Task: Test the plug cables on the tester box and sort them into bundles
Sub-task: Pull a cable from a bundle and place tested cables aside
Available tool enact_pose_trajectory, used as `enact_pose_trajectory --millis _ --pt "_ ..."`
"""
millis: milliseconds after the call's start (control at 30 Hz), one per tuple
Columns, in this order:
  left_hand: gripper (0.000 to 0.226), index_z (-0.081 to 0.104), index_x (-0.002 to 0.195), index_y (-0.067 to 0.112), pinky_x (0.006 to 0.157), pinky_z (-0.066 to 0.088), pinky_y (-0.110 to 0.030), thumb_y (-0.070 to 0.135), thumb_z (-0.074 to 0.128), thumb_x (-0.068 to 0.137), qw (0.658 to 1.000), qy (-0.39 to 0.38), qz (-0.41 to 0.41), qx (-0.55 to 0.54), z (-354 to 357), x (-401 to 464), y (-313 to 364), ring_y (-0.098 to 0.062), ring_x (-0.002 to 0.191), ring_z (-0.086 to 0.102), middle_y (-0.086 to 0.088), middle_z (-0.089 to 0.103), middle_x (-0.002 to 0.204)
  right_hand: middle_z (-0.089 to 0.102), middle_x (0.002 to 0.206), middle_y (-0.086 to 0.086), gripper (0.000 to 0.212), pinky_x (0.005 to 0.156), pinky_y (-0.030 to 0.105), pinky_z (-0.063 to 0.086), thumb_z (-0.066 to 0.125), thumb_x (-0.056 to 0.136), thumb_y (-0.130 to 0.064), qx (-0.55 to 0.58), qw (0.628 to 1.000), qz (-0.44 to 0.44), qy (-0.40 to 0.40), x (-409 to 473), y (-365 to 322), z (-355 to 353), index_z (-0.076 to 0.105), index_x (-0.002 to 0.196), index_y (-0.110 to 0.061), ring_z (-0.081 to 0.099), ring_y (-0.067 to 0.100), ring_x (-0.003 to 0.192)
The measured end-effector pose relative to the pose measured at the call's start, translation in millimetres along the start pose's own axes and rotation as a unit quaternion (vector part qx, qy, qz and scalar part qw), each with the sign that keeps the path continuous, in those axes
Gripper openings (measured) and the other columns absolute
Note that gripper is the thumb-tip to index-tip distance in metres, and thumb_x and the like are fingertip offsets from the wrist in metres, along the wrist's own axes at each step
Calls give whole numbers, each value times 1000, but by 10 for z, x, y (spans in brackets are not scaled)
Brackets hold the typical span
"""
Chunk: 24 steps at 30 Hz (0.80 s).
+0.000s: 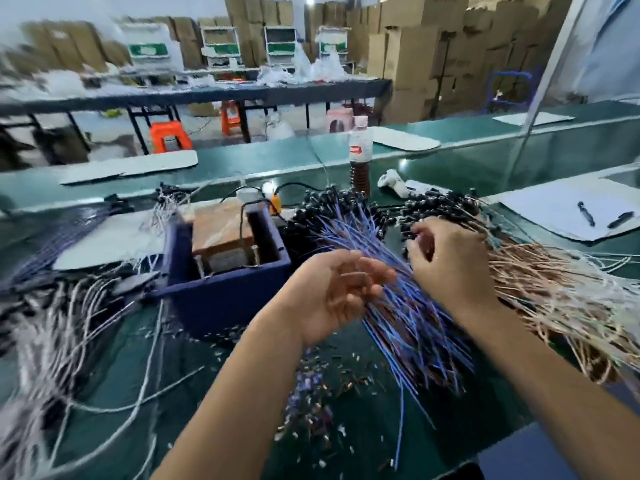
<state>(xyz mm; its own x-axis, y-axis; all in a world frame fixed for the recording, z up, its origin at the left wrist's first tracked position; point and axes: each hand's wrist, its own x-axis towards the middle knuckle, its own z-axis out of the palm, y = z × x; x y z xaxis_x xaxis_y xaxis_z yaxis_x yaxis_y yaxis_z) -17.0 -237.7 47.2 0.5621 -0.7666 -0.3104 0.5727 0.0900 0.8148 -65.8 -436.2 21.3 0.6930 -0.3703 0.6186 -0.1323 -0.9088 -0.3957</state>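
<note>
A dark blue tester box stands left of centre on the green bench. A thick fan of blue cables with black plugs lies right of it. Further right spreads a pile of tan and white cables with black plugs. My left hand hovers palm up over the blue cables, fingers loosely spread and blurred, holding nothing that I can make out. My right hand reaches into the black plug ends between the two piles, its fingers curled down among them; what they pinch is hidden.
White and grey cables sprawl at the left. Cut wire scraps litter the bench near me. A drink bottle stands behind the plugs. A clipboard with pens lies at the right. Tables, stools and cardboard boxes fill the background.
</note>
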Motion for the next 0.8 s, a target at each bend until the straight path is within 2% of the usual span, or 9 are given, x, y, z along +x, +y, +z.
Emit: enact_pose_trajectory --millis 133,233,333,433,500,567,633,700,800 --pt "41 69 63 12 38 34 -20 23 51 98 961 108 -23 255 -590 -694 -22 -16 48 58 -9 68 67 71 77 3 11 62 43 51 68 93 -30 59 976 -145 -151 -557 -1159 212 67 87 -20 66 32 74" --pt "34 75 63 10 50 41 -26 26 51 82 845 162 -111 497 -1039 -1256 35 -25 57 61 -20 75 77 69 77 4 16 56 41 45 68 84 -29 17 931 -237 -276 -911 -1840 436 53 81 -23 66 34 76" --pt "31 75 71 3 43 44 -18 19 53 87 766 235 -160 576 -1440 -1662 133 -17 52 63 -10 75 68 71 80 6 3 60 41 53 62 80 -21 87 899 -240 -355 -1116 -2344 722 62 78 -20 67 36 78" --pt "18 75 86 6 62 58 -26 18 62 83 668 403 -104 617 -1802 -1804 219 -22 73 73 -9 75 78 71 79 11 12 60 37 50 56 84 -15 126 893 -221 -372 -1229 -2811 1046 60 73 -14 67 38 77" --pt "22 72 101 10 82 56 -36 18 59 86 583 485 -50 650 -1983 -1751 255 -34 96 69 -14 72 101 71 84 16 18 61 33 40 55 88 -15 145 892 -199 -379 -1269 -3049 1226 49 71 -18 65 41 81" --pt "22 69 110 10 84 51 -39 17 59 91 532 523 -18 666 -2096 -1657 281 -37 105 66 -16 68 112 70 91 20 16 65 32 39 55 90 -13 150 881 -167 -417 -1273 -3201 1353 47 77 -18 65 44 88" --pt "22 65 116 11 84 52 -41 15 61 94 496 525 -21 692 -2164 -1540 316 -37 111 65 -16 66 119 70 102 22 7 70 33 45 53 93 -11 127 870 -132 -458 -1260 -3248 1423 57 89 -12 65 43 97" --pt "29 63 124 9 88 53 -42 16 65 96 476 510 -47 715 -2232 -1422 360 -36 117 64 -16 64 126 73 103 21 19 77 35 56 52 97 -11 102 866 -118 -476 -1195 -3263 1448 65 106 -3 69 41 99" --pt "26 65 122 8 81 50 -39 10 65 96 475 488 -72 729 -2277 -1325 413 -36 116 65 -15 66 125 78 83 15 26 69 32 63 46 102 -9 79 838 -118 -527 -1114 -3268 1425 70 107 -2 76 26 72"
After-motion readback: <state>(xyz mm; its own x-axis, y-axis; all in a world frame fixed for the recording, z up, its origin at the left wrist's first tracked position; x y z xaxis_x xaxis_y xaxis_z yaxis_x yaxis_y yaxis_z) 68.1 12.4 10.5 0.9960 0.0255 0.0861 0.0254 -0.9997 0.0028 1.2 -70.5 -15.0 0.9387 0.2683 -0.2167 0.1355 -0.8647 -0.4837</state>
